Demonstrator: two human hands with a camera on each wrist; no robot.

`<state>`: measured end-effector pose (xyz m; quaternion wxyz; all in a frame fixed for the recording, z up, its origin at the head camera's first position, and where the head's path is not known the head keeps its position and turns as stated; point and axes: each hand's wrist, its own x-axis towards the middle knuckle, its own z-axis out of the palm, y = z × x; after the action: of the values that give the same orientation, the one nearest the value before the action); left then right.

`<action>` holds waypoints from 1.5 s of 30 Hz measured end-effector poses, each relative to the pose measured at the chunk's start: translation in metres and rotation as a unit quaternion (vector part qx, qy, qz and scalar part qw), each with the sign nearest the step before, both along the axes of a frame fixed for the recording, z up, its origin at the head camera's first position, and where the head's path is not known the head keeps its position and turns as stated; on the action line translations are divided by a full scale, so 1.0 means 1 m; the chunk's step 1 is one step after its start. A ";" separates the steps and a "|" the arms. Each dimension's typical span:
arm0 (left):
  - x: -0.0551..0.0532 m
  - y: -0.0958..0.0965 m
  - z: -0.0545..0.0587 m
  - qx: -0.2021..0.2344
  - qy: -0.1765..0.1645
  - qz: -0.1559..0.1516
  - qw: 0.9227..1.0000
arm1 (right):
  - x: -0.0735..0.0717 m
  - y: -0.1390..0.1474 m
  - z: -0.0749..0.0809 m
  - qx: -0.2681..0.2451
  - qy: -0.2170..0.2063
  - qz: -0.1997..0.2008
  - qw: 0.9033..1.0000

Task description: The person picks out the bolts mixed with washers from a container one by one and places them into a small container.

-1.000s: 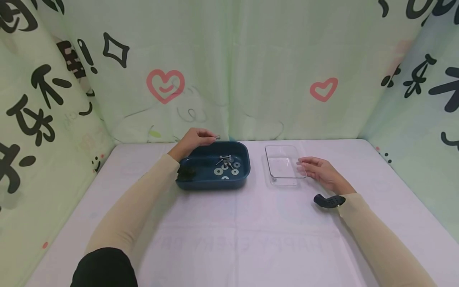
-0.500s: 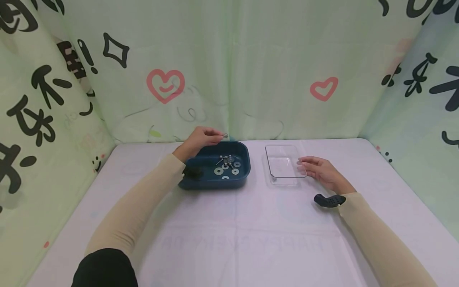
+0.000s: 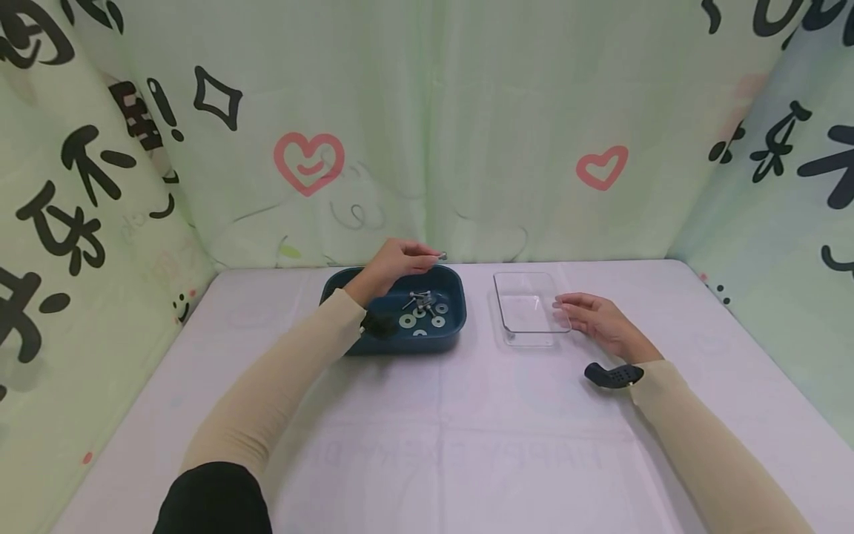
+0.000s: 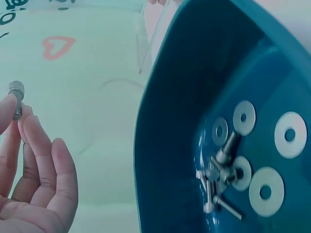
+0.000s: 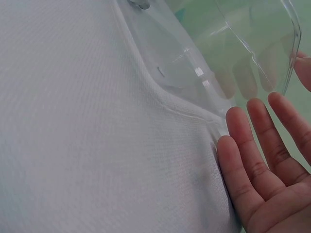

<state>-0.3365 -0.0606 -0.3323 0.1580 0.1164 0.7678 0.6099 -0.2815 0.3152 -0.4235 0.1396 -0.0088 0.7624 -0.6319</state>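
Note:
My left hand (image 3: 399,261) pinches a metal bolt (image 4: 17,99) between thumb and fingers, above the far rim of the dark blue tub (image 3: 407,345). The bolt has a cylindrical head and a threaded shank, with the head upward in the left wrist view. Inside the tub lie a small heap of bolts (image 4: 221,174) and several flat washers (image 4: 266,191). My right hand (image 3: 597,319) is at the right side of a clear plastic box (image 3: 527,332), its straight fingers against the wall and the thumb at the rim. Within the box shows a small metal piece (image 5: 141,4).
A white cloth (image 3: 440,445) covers the table. Printed green curtains (image 3: 507,148) stand behind and along both sides. The tub and the clear box sit apart, with a strip of cloth between them.
My left hand has moved right with the bolt, from over the tub's middle toward its far right corner. The right hand and the clear box have stayed in place.

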 end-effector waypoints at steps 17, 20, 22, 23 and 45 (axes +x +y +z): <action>0.003 0.046 -0.004 -0.028 -0.007 -0.017 0.999 | 0.001 0.000 0.001 -0.014 0.000 0.002 1.000; 0.002 0.053 -0.006 -0.032 -0.008 -0.021 0.999 | 0.000 0.000 0.002 -0.011 0.000 0.001 1.000; 0.001 0.058 -0.008 -0.033 -0.008 -0.025 0.999 | 0.000 0.000 0.002 -0.006 -0.001 0.000 1.000; 0.001 0.061 -0.008 -0.034 -0.009 -0.025 0.999 | 0.000 0.000 0.002 -0.004 -0.001 0.000 1.000; -0.005 0.106 -0.027 -0.029 -0.036 -0.011 0.999 | 0.000 0.000 -0.001 -0.007 0.001 -0.003 1.000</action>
<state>-0.3410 0.0453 -0.3591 0.1954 0.0980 0.7774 0.5898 -0.2820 0.3155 -0.4240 0.1373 -0.0082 0.7580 -0.6376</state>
